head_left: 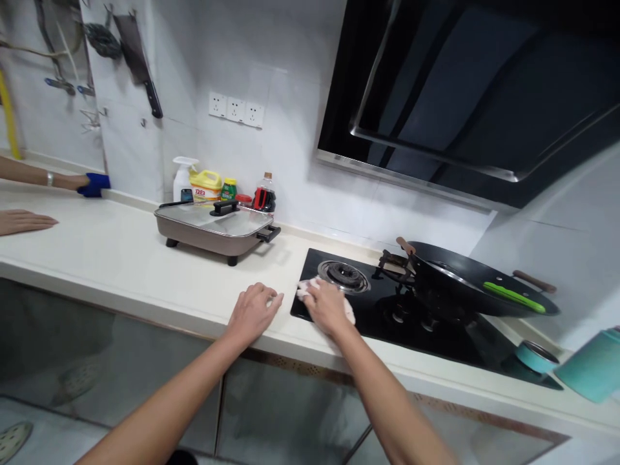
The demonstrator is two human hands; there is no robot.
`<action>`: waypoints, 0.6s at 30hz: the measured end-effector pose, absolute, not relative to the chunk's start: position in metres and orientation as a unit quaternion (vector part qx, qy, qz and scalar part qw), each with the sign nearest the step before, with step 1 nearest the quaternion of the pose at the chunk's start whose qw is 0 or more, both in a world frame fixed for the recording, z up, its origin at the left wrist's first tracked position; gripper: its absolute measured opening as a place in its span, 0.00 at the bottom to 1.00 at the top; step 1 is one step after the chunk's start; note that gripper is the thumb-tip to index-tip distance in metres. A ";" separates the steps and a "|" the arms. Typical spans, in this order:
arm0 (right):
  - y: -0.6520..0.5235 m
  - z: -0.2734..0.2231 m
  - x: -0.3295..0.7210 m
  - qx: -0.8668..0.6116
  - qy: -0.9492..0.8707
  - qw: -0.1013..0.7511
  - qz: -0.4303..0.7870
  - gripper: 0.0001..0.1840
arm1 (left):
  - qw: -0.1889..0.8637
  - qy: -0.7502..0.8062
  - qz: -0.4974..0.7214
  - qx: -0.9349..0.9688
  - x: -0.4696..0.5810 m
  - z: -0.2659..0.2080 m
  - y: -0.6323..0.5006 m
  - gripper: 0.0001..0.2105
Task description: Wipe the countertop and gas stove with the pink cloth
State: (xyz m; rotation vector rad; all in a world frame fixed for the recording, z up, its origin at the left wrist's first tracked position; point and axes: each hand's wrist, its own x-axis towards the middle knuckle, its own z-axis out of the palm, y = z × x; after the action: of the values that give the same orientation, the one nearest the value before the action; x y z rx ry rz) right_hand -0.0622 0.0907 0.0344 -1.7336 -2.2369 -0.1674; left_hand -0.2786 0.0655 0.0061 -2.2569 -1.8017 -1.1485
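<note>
On the left front part of the black gas cooktop point(368, 326), my right hand point(328, 309) presses down on a pale cloth point(349, 312), its fingers bent over it. The cloth sticks out beyond the fingertips and under the palm. Just ahead of that hand lies the round left burner point(345, 276), with no pan over it. My left hand point(254, 311) rests on the white countertop point(203, 284) near its front edge, left of the cooktop. Its fingers are loosely bent, the thumb stands apart, and nothing is held.
A lidded electric skillet point(213, 236) stands left, bottles point(206, 186) behind it. A wok point(465, 278) with a green-handled utensil point(513, 297) sits over the right burner. A turquoise container point(593, 365) is far right. Another person's hand holds a blue cloth point(95, 185). A cleaver point(135, 55) hangs above.
</note>
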 end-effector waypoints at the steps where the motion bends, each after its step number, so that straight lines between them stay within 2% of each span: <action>1: 0.086 0.033 -0.082 -0.574 -0.802 0.160 -0.056 0.20 | 0.019 -0.586 -0.378 -0.716 -0.281 0.006 0.067 0.19; 5: 0.060 0.026 -0.132 -0.465 -0.864 0.183 -0.071 0.18 | 0.008 -0.616 -0.400 -0.679 -0.290 0.006 0.072 0.22; 10: 0.032 0.019 -0.121 -0.410 -0.882 0.225 -0.063 0.12 | -0.008 -0.633 -0.372 -0.678 -0.293 0.010 0.074 0.27; 14: 0.015 0.016 -0.073 -0.418 -0.866 0.272 -0.044 0.11 | -0.001 -0.649 -0.340 -0.680 -0.292 0.014 0.072 0.28; 18: 0.000 0.009 0.003 -0.500 -0.808 0.309 -0.043 0.10 | 0.012 -0.652 -0.313 -0.690 -0.290 0.015 0.072 0.28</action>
State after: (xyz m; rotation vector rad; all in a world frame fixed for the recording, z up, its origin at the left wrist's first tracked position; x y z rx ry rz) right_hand 0.0026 0.0001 0.0090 -1.3222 -2.1353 -0.1142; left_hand -0.2901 0.0719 0.0154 -2.1519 -2.0330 -0.9772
